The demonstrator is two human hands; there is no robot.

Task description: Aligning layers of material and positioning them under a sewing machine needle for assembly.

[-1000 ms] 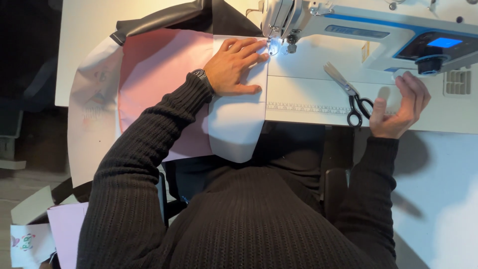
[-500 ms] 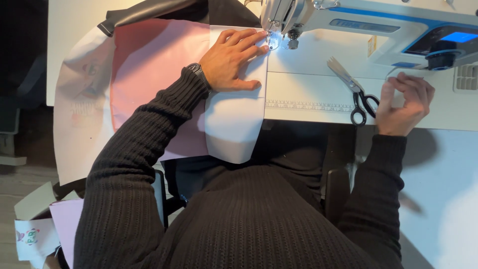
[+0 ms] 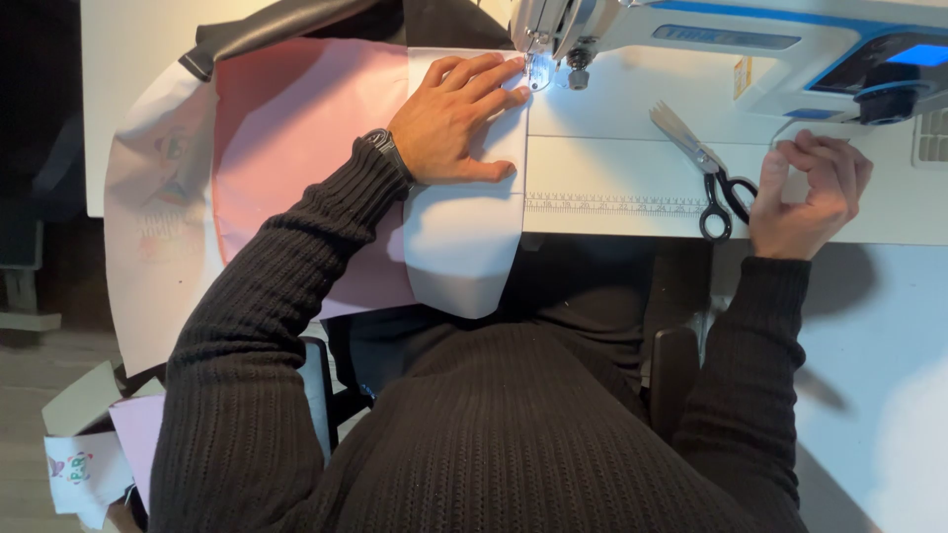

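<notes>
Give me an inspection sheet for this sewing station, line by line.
Surface: white machine bed, ruler strip along its front edge.
Job's things: white fabric piece lies under the sewing machine head, overhanging the front edge; pink fabric beside it.
Clutter: scissors, closed, on the bed.
Grippers: left hand flat on the white fabric by the needle; right hand curled, next to the scissors' handles.
Cables: nothing seen.
Surroundings: paper scraps on the floor.
</notes>
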